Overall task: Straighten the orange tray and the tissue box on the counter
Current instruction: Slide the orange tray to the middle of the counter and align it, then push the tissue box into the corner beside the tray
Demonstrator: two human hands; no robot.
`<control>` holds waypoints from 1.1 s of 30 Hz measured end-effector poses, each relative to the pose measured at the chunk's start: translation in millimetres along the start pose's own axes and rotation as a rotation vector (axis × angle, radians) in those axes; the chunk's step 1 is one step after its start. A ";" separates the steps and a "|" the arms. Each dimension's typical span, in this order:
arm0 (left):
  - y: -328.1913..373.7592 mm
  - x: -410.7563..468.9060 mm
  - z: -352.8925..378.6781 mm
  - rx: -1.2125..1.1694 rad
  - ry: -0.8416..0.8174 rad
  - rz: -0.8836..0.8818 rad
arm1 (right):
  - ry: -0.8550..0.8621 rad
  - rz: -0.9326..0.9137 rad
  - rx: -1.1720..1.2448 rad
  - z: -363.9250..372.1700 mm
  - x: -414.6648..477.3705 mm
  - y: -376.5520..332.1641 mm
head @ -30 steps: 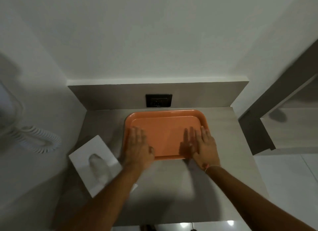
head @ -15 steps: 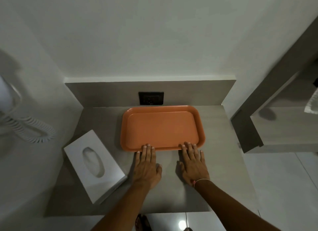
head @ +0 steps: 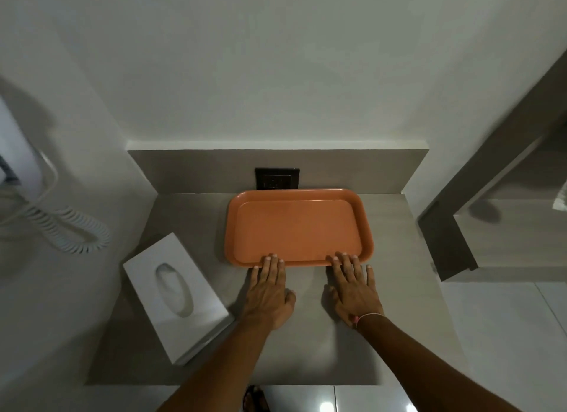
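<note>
The orange tray (head: 299,226) lies flat at the back of the grey counter (head: 399,289), its long sides square to the back wall. My left hand (head: 268,292) and my right hand (head: 354,289) lie flat on the counter, fingers spread, with their fingertips touching the tray's near rim. Neither hand grips anything. The white tissue box (head: 176,296) sits to the left of my left hand, turned at an angle to the counter edge, with a tissue showing in its oval slot.
A black wall socket (head: 277,178) is set in the backsplash just behind the tray. A white wall-mounted dryer with a coiled cord (head: 61,230) hangs at the left. A wooden door frame (head: 454,243) borders the counter on the right. Tiled floor lies below.
My hands have slid back off the tray's inside onto the counter, so only the fingertips touch its near rim. The tray now sits farther back, close to the wall. The tissue box is unmoved.
</note>
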State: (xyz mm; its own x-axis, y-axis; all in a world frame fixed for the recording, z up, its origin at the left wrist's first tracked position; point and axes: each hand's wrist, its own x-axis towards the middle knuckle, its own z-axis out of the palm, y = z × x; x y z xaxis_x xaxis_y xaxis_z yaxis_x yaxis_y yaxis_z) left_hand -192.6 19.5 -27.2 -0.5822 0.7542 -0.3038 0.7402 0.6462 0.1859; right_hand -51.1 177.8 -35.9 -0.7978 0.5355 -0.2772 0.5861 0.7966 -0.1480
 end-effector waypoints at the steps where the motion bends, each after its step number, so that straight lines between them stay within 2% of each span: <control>1: 0.9 -2.1 -3.0 -0.019 0.030 -0.001 | 0.018 -0.016 0.011 -1.6 -0.5 -3.2; 4: -10.0 -20.2 -16.5 -0.071 0.206 -0.064 | 0.080 -0.177 0.081 -10.4 0.4 -29.1; 9: -70.6 -75.7 -33.6 -0.189 0.453 -0.315 | 0.082 -0.476 0.257 -20.5 3.1 -107.4; 12: -111.7 -107.2 -29.4 -0.224 0.465 -0.529 | 0.018 -0.572 0.322 -19.6 5.7 -158.2; 14: -132.0 -120.9 -22.8 -0.255 0.436 -0.592 | -0.018 -0.603 0.318 -15.8 8.4 -187.5; 20: -170.7 -118.0 -8.9 -0.309 0.281 -0.607 | -0.094 -0.590 0.266 -2.0 29.1 -230.7; 24: -174.4 -114.0 -2.4 -0.316 0.265 -0.587 | -0.164 -0.552 0.309 7.3 27.5 -237.8; 28: -176.9 -114.8 -1.3 -0.320 0.308 -0.535 | -0.135 -0.506 0.375 17.2 19.3 -243.0; 33: -202.9 -94.3 -14.3 -0.255 0.267 -0.411 | -0.063 -0.394 0.366 23.0 23.1 -258.8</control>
State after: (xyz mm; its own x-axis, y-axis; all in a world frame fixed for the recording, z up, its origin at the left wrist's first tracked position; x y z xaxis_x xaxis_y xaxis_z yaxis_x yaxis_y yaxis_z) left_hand -292.7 -181.0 -22.9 -0.8956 0.4161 -0.1575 0.3487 0.8763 0.3325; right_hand -217.9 -22.4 -25.9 -0.9638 0.1888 -0.1884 0.2639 0.7780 -0.5701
